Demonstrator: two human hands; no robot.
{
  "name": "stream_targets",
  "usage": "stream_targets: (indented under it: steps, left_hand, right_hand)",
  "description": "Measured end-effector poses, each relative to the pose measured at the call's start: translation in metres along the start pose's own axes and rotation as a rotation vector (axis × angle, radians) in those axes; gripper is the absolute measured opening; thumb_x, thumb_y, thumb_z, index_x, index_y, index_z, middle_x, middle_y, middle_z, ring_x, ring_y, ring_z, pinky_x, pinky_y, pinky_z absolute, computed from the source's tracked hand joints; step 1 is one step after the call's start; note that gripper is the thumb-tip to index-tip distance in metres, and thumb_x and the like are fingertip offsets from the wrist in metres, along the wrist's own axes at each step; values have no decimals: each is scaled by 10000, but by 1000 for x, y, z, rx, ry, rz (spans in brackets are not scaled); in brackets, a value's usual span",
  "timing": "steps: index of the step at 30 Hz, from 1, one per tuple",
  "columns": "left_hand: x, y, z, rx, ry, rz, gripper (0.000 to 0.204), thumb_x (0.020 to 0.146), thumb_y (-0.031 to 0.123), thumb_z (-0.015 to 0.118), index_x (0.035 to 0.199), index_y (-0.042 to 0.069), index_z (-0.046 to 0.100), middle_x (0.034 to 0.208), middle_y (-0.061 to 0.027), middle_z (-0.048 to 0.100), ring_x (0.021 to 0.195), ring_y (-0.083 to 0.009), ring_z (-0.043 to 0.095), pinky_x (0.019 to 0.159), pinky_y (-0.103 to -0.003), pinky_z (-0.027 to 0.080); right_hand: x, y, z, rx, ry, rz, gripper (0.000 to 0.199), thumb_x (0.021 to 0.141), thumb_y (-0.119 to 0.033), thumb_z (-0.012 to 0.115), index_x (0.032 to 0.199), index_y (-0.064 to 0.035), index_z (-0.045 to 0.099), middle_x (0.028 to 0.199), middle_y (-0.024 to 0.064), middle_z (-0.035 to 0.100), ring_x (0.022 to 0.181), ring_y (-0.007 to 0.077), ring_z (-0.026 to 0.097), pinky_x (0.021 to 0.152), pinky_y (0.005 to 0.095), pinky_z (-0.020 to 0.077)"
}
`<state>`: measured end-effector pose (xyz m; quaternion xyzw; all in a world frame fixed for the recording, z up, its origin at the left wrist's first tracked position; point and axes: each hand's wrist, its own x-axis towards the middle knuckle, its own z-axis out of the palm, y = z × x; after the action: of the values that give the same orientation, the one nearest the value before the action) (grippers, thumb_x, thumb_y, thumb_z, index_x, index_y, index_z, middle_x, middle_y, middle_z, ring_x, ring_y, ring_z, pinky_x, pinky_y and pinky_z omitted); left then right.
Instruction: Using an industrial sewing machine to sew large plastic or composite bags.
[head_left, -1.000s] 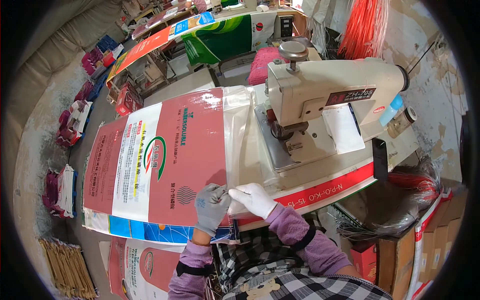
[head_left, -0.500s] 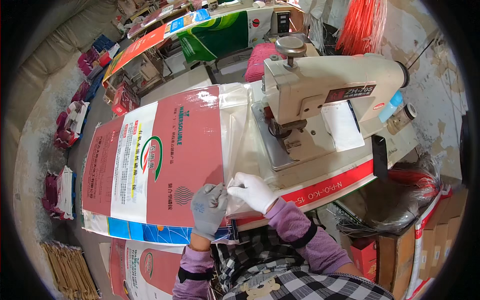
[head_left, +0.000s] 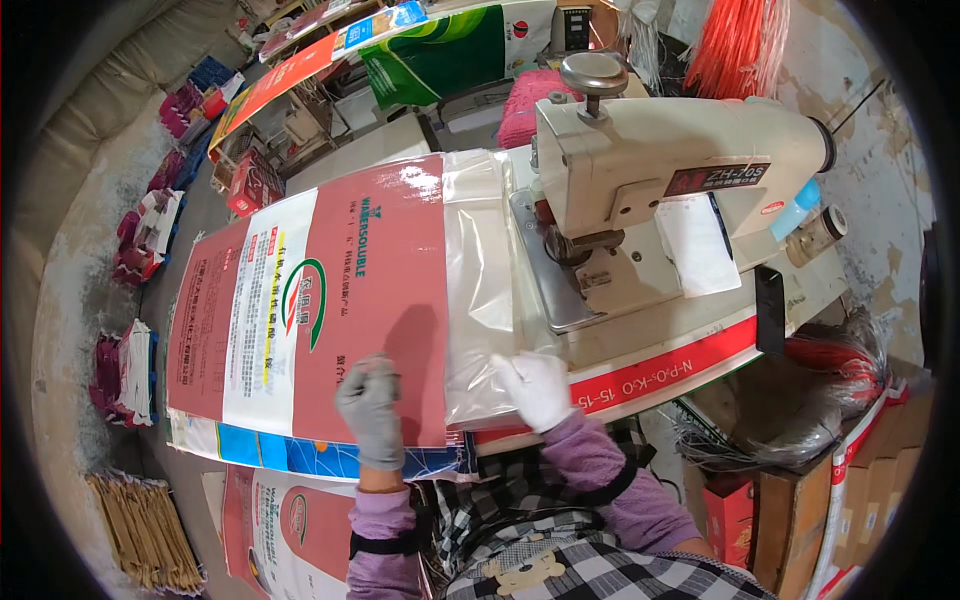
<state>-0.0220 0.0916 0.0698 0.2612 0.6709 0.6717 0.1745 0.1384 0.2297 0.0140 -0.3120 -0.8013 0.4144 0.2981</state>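
Observation:
A large red and white printed woven sack (head_left: 300,300) lies flat on the sewing table, its clear plastic inner liner (head_left: 485,290) sticking out of the mouth toward the sewing machine (head_left: 660,170). My left hand (head_left: 368,405), in a grey glove, presses on the near edge of the red sack. My right hand (head_left: 535,388), in a white glove, pinches the near corner of the clear liner. The liner's far edge lies by the machine's metal plate (head_left: 545,270) and needle area.
More printed sacks lie under the top one (head_left: 300,455) and hang below the table (head_left: 270,525). Stacks of sacks line the floor at left (head_left: 140,240). A bundle of tan strips (head_left: 150,530) lies lower left. Cardboard boxes (head_left: 800,500) and tangled plastic strapping (head_left: 800,420) stand at right.
My hands have moved apart: the left stays on the red sack edge, the right has slid rightward along the liner, spreading it flatter. The sack sits slightly closer to the machine.

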Motion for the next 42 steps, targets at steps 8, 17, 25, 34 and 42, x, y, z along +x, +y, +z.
stream_targets:
  steps: [8,17,25,34,42]
  left_hand:
    - [-24,-6,37,127,-456,-284,172,899,-6,599,1062,-9,657,857,-11,664,707,-31,543,621,-192,439]
    - [-4,6,17,196,-85,-53,124,864,-22,604,938,15,696,843,-7,679,757,-56,580,695,-221,489]
    - [-12,6,-8,-49,-109,-163,209,842,-46,632,1043,-45,687,847,-39,681,726,-93,608,669,-234,512]
    - [-2,16,-13,-33,84,-64,127,903,54,590,887,-11,698,696,29,587,623,-51,495,563,-217,397]
    - [-22,21,8,-439,-41,-280,175,883,119,665,1008,-1,687,794,11,640,706,-81,547,692,-232,445]
  right_hand:
    - [11,-11,12,787,-342,532,179,853,-136,718,919,27,684,813,26,668,728,95,607,664,243,486]
    - [5,-16,23,606,-41,347,317,918,-233,669,690,-13,660,676,-35,650,587,45,500,518,264,407]
    - [29,-35,-16,174,291,-72,323,873,-333,631,808,-19,669,723,150,649,693,305,648,671,397,503]
    - [3,6,-11,-152,-121,61,246,831,-281,651,867,-39,678,850,159,668,758,327,654,696,422,516]
    - [9,-71,-13,93,-551,-199,340,752,-274,780,920,-19,631,850,129,639,762,285,634,721,389,506]
